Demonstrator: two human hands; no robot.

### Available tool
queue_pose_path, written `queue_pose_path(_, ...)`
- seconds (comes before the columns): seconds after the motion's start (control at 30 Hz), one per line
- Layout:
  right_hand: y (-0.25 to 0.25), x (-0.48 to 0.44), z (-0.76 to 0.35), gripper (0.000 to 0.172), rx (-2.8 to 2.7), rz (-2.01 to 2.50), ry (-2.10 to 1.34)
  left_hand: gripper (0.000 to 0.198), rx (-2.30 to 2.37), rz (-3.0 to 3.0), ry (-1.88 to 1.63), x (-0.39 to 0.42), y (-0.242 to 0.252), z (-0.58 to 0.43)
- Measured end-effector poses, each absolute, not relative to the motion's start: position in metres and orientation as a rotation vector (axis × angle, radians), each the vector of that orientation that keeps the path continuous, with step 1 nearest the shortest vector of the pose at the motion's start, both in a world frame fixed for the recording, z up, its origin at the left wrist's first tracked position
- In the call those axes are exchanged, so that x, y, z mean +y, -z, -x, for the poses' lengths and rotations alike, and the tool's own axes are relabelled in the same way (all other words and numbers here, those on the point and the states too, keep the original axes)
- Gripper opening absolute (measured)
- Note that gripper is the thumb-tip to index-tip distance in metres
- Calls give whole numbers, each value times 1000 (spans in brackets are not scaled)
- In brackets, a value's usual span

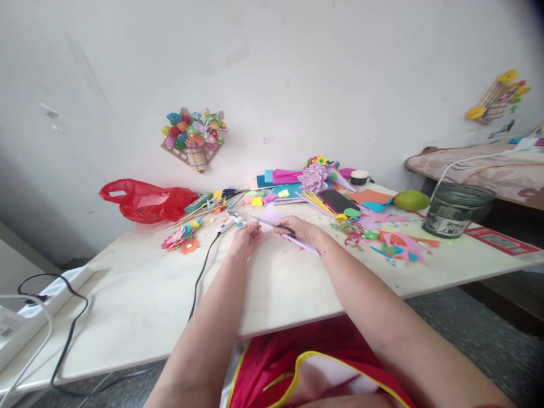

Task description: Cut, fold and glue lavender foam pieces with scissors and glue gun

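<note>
My right hand (300, 229) is closed around dark-handled scissors (266, 221), whose blades point left toward my other hand. Fingertips pressed together, my left hand (247, 238) pinches something too small to make out near the blade tips. A lilac foam or paper strip (306, 247) shows under my right hand, partly hidden by it. Just behind my left hand lies a white glue gun (229, 222) with a black cord. A pile of colourful cut-out flowers (181, 237) rests to the left on the white table (272, 300).
A red plastic bag (148, 201) sits at the back left, and a power strip (46, 306) at the left edge. Toward the right are a phone (339, 202), coloured scraps (403, 245), a green-yellow fruit (411, 200) and a glass jar (457, 212). A lilac flower (313, 178) stands behind.
</note>
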State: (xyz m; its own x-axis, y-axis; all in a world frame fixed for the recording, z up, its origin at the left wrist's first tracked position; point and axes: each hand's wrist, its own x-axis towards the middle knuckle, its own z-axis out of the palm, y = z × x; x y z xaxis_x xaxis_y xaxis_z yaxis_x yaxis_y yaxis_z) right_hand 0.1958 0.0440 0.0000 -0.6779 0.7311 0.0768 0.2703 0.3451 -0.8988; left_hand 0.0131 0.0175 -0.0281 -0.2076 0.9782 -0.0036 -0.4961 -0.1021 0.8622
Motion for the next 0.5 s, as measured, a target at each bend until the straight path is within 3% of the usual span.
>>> queue_pose_path(0.27, 10, 56, -193, 34, -2181, 785, -1249, 12, 866, -716, -1590, 17, 28, -12)
queue_pose_path(0.5, 16, 60, -191, 33, -2160, 827, -1254, 8, 874, -757, -1584, 17, 28, -14)
